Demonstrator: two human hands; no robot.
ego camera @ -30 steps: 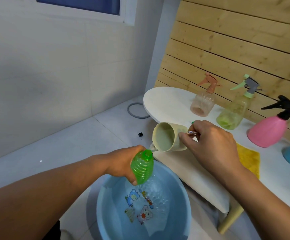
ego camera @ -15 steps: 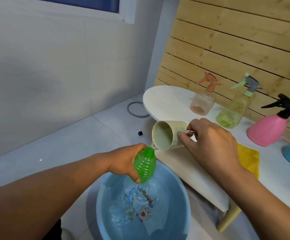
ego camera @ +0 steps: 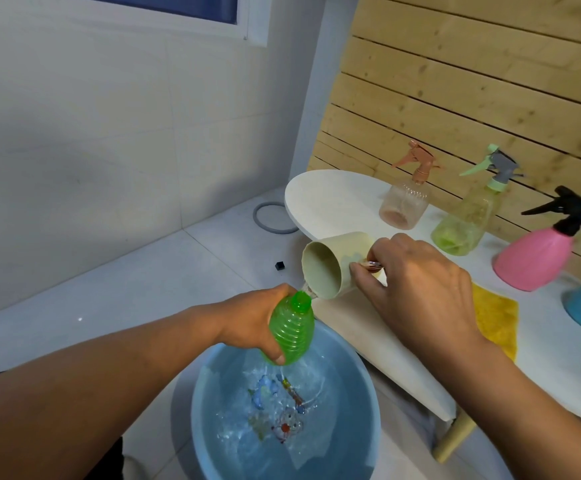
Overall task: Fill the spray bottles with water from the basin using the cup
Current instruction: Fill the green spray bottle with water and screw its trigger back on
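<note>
Mostly ribbed, translucent green bottle [ego camera: 291, 332], uncapped.

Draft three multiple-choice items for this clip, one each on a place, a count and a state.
1. Where is the green bottle?
A. on the table
B. over the blue basin, in the left hand
C. on the floor

2. How many spray bottles with trigger heads stand on the table?
A. one
B. five
C. three

3. How is the cup held?
A. tipped, mouth toward the bottle's neck
B. upright on the table
C. upside down in the basin

Answers: 1 B, the left hand grips it above the water. 2 C, peach, yellow-green and pink. 3 A, the right hand tilts it and water trickles out.
</note>
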